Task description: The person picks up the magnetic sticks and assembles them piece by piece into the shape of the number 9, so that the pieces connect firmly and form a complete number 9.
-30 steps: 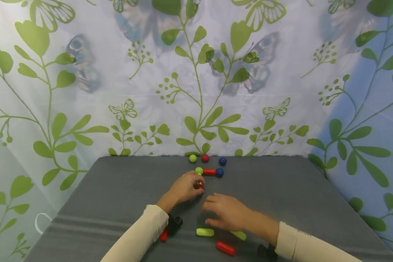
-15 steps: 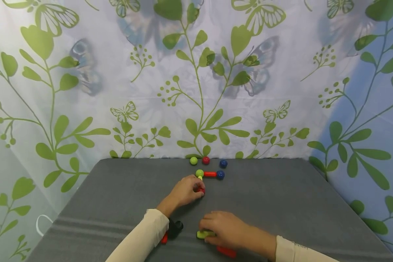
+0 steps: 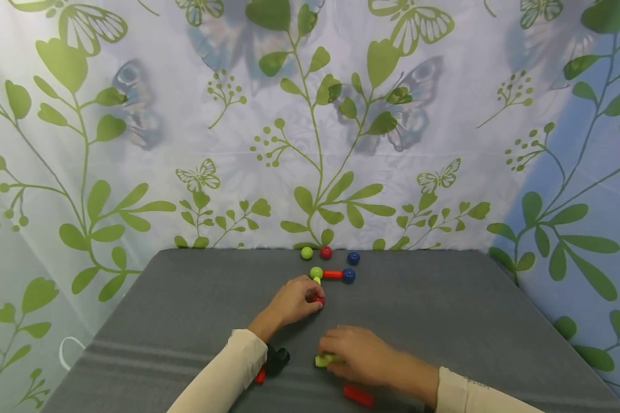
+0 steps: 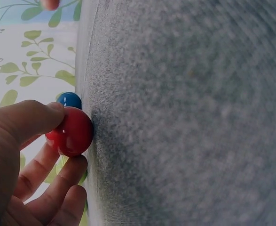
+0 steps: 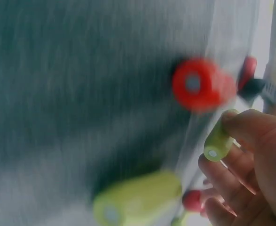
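My left hand (image 3: 293, 301) pinches a red ball (image 4: 74, 134) between thumb and fingers. In the head view, a short yellow-green rod (image 3: 317, 280) runs from near that ball to a green ball (image 3: 316, 272), which a red rod (image 3: 333, 275) joins to a blue ball (image 3: 348, 276). My right hand (image 3: 360, 354) pinches another yellow-green rod (image 5: 217, 143), with a pale disc showing at its end, between thumb and fingertips. Close to that hand lie a loose red rod (image 3: 359, 395) and a further yellow-green rod (image 5: 142, 200), which the hand hides in the head view.
Loose green (image 3: 307, 253), red (image 3: 326, 252) and blue (image 3: 353, 257) balls line the back of the grey cloth-covered table (image 3: 444, 321). A black object (image 3: 277, 360) and a red piece (image 3: 260, 376) lie by the left sleeve. A patterned curtain (image 3: 227, 137) hangs behind.
My right hand has come down to the yellow-green rod, taken hold of it and shifted it slightly away from the front edge. The left hand keeps its place at the red ball.
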Demonstrator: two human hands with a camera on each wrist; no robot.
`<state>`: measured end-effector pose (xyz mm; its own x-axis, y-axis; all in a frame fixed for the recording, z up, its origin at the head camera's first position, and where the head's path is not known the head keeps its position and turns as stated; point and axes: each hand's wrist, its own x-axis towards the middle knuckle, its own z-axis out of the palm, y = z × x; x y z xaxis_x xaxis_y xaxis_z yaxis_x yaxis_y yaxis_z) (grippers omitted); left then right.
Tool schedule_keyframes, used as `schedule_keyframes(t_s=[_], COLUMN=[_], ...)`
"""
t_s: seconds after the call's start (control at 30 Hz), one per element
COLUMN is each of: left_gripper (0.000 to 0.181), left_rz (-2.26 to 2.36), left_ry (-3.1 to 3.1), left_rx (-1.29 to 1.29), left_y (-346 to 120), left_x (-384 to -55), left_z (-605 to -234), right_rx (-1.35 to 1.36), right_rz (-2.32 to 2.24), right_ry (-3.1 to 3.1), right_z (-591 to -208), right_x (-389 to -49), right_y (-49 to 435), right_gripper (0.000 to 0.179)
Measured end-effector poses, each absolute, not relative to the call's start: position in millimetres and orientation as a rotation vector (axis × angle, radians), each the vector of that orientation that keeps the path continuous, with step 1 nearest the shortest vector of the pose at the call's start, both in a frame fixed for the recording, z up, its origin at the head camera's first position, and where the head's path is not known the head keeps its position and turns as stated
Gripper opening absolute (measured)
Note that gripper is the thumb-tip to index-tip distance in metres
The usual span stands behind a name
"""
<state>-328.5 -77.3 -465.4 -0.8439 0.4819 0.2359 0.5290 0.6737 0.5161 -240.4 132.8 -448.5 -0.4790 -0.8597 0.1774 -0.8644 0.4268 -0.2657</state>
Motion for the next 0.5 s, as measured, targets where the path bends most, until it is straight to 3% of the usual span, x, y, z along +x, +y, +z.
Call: schedule_keyframes(t_s=[0.5], left_gripper=[0.012], left_rz=[-0.904], left_ry=[-2.79], left_rx=[-0.844], left_y=[-77], left_x=[-327], left_z=[-467], right_rx=[1.164], right_rz=[0.41], right_ry=[-2.766], right_z=[-447], right_x=[-297], right_y=[159], right_gripper=[0.023])
